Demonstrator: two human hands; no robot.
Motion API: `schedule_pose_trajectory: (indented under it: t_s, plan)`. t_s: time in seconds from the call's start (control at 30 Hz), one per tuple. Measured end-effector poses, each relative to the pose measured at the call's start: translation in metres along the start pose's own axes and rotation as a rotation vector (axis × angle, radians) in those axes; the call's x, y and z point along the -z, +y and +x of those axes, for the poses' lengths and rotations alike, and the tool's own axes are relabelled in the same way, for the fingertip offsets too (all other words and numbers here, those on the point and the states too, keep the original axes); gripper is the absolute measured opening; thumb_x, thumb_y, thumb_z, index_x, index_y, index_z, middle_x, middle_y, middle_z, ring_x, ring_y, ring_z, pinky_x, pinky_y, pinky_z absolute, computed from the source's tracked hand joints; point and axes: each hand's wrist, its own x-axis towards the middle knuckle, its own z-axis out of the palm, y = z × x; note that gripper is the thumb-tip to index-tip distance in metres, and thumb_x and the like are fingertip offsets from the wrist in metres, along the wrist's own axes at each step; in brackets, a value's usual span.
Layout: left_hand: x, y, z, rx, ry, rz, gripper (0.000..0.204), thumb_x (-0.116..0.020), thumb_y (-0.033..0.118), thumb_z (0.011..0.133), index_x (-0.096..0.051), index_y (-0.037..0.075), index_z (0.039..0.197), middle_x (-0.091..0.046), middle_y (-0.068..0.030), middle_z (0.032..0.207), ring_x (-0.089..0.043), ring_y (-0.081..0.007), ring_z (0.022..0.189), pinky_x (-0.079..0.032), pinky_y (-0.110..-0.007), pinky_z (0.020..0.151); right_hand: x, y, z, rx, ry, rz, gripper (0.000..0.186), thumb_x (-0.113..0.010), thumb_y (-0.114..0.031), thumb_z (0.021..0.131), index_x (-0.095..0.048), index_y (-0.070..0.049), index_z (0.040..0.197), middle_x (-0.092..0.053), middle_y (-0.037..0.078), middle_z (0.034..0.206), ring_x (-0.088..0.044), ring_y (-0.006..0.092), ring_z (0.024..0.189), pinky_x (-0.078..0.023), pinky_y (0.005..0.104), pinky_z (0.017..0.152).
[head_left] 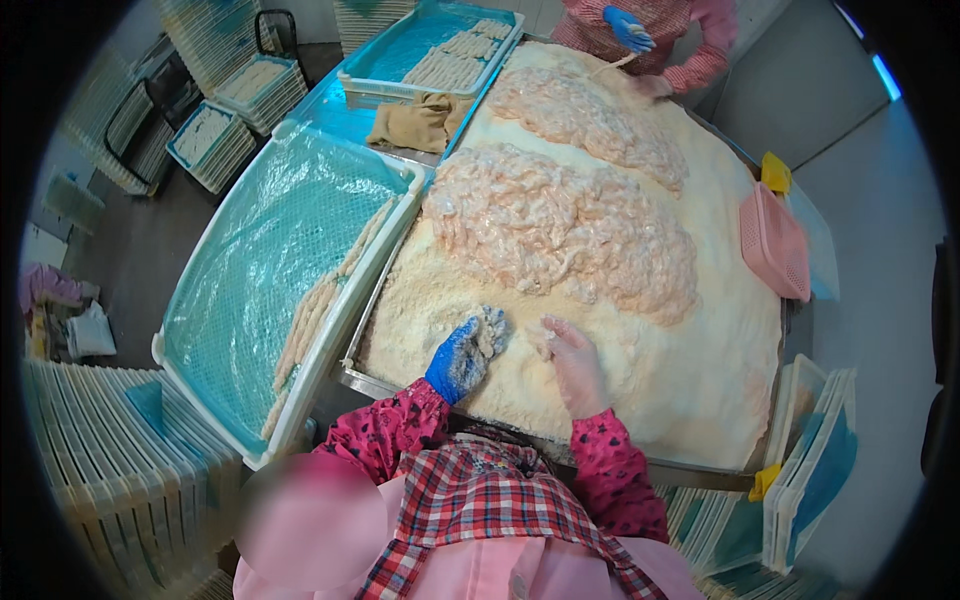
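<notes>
My left hand [465, 358], in a blue glove caked with pale crumbs, curls its fingers just above the crumb bed [415, 320]. Whatever sits in those fingers is too coated to make out. Close by on the right is my right hand [575, 368] in a thin clear glove, its fingertips bent together with crumbs on them; what they hold is hidden. Beyond both hands lies a glistening heap of raw pinkish meat strips [560, 225]. On the left, a white-rimmed tray [215, 230] lined with blue mesh and clear film holds coated strips [305, 330] along its right side.
A second heap [590, 115] lies farther back, where a co-worker's blue-gloved hand [628, 30] is near a long strip. Another tray [365, 80] of strips and a brown cloth [420, 122] are at the back left. A pink basket [773, 240] stands right; stacked trays [120, 440] flank me.
</notes>
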Motion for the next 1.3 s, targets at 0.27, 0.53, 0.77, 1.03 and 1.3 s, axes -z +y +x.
schedule_pose_trajectory:
  t_s: [0.27, 0.53, 0.77, 1.03, 1.3]
  plan:
    - [-0.021, 0.002, -0.001, 0.033, -0.216, -0.378, 0.042, -0.036, 0.031, 0.098, -0.04, 0.01, 0.134, -0.043, -0.009, 0.137, -0.044, -0.0217, 0.121, -0.034, -0.04, 0.103, -0.057, -0.001, -0.039, 0.874, -0.083, -1.164, 0.024, -0.053, -0.014, 0.089, -0.063, -0.004, 0.108, -0.064, 0.013, 0.101, -0.058, 0.0287, 0.093, -0.044, 0.0379, 0.086]
    - [-0.074, -0.086, 0.009, -1.035, -0.502, -0.141, 0.053, -0.038, 0.024, 0.097, -0.02, 0.013, 0.145, -0.032, -0.0065, 0.144, -0.032, -0.0212, 0.131, -0.022, -0.036, 0.111, -0.083, -0.011, -0.013, 1.056, -0.038, -1.116, 0.049, -0.027, -0.036, 0.094, -0.046, -0.012, 0.133, -0.037, 0.018, 0.139, -0.023, 0.0342, 0.136, -0.008, 0.0491, 0.111]
    - [-0.05, -0.026, -0.027, 0.124, 0.099, 0.301, 0.053, -0.036, 0.012, 0.092, -0.023, 0.005, 0.143, -0.024, -0.0099, 0.147, -0.029, -0.0214, 0.132, -0.024, -0.032, 0.109, -0.076, -0.004, -0.009, 1.182, -0.14, -1.104, 0.049, -0.026, -0.031, 0.093, -0.043, -0.01, 0.134, -0.032, 0.016, 0.144, -0.023, 0.0361, 0.135, -0.01, 0.0483, 0.111]
    - [-0.007, -0.046, 0.006, -0.346, -0.313, 0.182, 0.053, -0.029, 0.039, 0.099, -0.03, 0.006, 0.14, -0.037, -0.0128, 0.139, -0.039, -0.023, 0.124, -0.03, -0.034, 0.105, -0.096, -0.025, -0.003, 0.787, -0.367, -0.701, 0.055, -0.038, -0.037, 0.094, -0.036, -0.003, 0.137, -0.031, 0.022, 0.142, -0.024, 0.0332, 0.135, -0.014, 0.0413, 0.111]
    - [-0.092, 0.094, -0.007, -0.311, 0.167, -0.27, 0.055, -0.045, 0.041, 0.094, -0.04, 0.003, 0.133, -0.053, -0.0084, 0.122, -0.052, -0.0186, 0.099, -0.042, -0.03, 0.094, -0.038, -0.071, 0.123, 0.927, 0.1, -1.467, 0.033, -0.063, -0.007, 0.069, -0.055, -0.002, 0.101, -0.058, 0.016, 0.089, -0.053, 0.0349, 0.09, -0.042, 0.0445, 0.078]
